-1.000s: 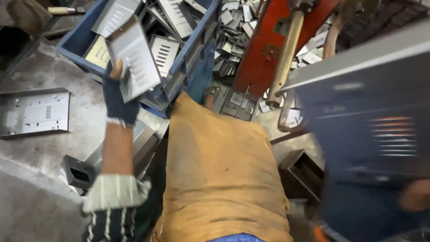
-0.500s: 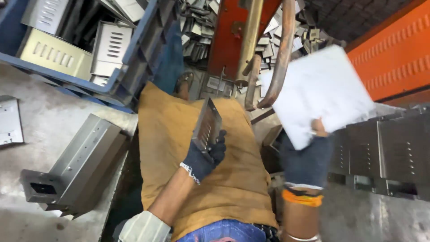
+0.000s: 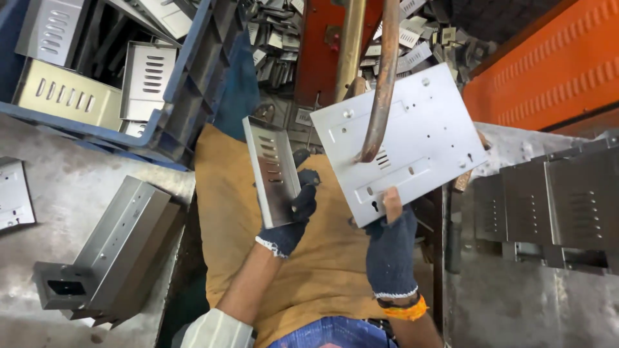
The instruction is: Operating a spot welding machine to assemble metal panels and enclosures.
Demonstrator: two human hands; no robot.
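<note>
My left hand [image 3: 290, 216], in a dark knit glove, grips a narrow bent metal part with louvre slots [image 3: 271, 169] and holds it upright over my lap. Just to its right, my right hand [image 3: 390, 248], gloved with the thumb tip bare, holds a flat pale grey metal plate [image 3: 406, 142] by its lower edge. The plate has small holes and slots and is tilted. A rusty curved rod [image 3: 382, 84] crosses in front of it. A tan cloth [image 3: 322, 258] covers my lap beneath both parts.
A blue crate [image 3: 193, 84] of slotted metal parts stands at upper left. A grey metal block fixture [image 3: 109, 251] lies on the left bench. Stacked dark louvred panels [image 3: 554, 206] sit at right beside an orange machine housing [image 3: 548, 64]. Scrap pieces are heaped behind.
My left hand has come from the crate to my lap with the slotted part. My right hand has brought the flat plate in from the right, close beside it.
</note>
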